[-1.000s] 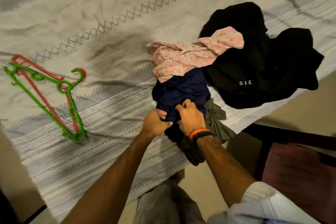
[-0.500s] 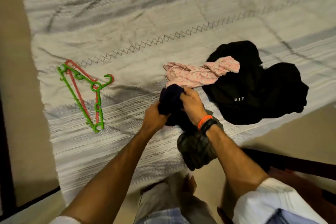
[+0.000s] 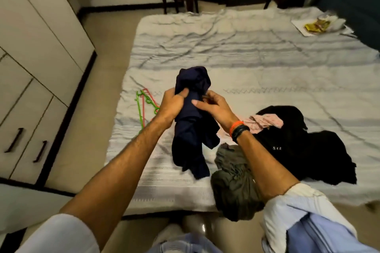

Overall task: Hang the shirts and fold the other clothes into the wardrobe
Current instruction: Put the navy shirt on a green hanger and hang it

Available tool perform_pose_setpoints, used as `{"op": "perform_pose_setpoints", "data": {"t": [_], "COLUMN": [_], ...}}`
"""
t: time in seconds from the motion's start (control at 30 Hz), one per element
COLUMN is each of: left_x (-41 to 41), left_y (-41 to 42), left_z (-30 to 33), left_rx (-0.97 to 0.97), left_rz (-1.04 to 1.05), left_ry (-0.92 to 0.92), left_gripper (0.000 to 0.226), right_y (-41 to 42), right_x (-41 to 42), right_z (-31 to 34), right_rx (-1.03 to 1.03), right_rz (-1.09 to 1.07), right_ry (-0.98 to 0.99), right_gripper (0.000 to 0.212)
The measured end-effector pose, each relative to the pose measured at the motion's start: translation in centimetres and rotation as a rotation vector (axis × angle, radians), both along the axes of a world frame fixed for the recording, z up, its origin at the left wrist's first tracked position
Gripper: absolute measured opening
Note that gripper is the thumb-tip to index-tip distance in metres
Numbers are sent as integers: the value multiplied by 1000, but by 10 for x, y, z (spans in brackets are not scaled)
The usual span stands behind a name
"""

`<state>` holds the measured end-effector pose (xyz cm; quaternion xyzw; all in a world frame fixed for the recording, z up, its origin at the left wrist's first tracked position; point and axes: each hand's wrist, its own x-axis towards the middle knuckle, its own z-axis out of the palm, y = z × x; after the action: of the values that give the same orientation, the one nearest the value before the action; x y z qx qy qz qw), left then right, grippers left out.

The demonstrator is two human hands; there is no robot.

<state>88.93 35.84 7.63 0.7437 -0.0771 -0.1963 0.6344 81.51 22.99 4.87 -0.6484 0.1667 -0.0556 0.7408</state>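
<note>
You've lifted the navy garment (image 3: 193,121) off the pile. Your left hand (image 3: 171,107) grips it; your right hand (image 3: 216,107) pinches it. Hangers (image 3: 141,109) lie at nine o'clock.

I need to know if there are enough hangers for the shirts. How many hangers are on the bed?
2: a green hanger and a red hanger, lying overlapped near the bed's left edge, partly behind the left forearm. More could be hidden under the clothes.
</note>
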Motion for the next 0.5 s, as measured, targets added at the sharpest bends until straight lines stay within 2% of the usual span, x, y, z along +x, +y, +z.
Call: {"op": "perform_pose_setpoints", "data": {"t": [0.07,0.17,0.27,0.3,0.37,0.43,0.5], "left_x": [8,25,47,56,73,93,121], "left_y": [14,36,63,75,98,120,140], "left_z": [27,50,57,57,48,29,7], "left_rx": [-78,-176,-192,-197,-121,94,287], "left_rz": [52,89,54,12,-89,-135,-45], "left_ry": [37,109,155,171,172,129,49], "left_gripper": [14,18,21,24,29,27,25], "right_y": [15,35,50,57,69,77,85], "right_x": [4,18,44,55,74,91,111], "right_z": [9,17,10,13,19,25,29], "right_rx": [-11,-176,-335,-318,-181,-2,105], "right_rz": [112,205,101,46,-73,-166,-218], "right_ry": [-7,0,-36,-38,-50,-73,-73], "right_gripper": [47,36,51,47,33,26,24]}}
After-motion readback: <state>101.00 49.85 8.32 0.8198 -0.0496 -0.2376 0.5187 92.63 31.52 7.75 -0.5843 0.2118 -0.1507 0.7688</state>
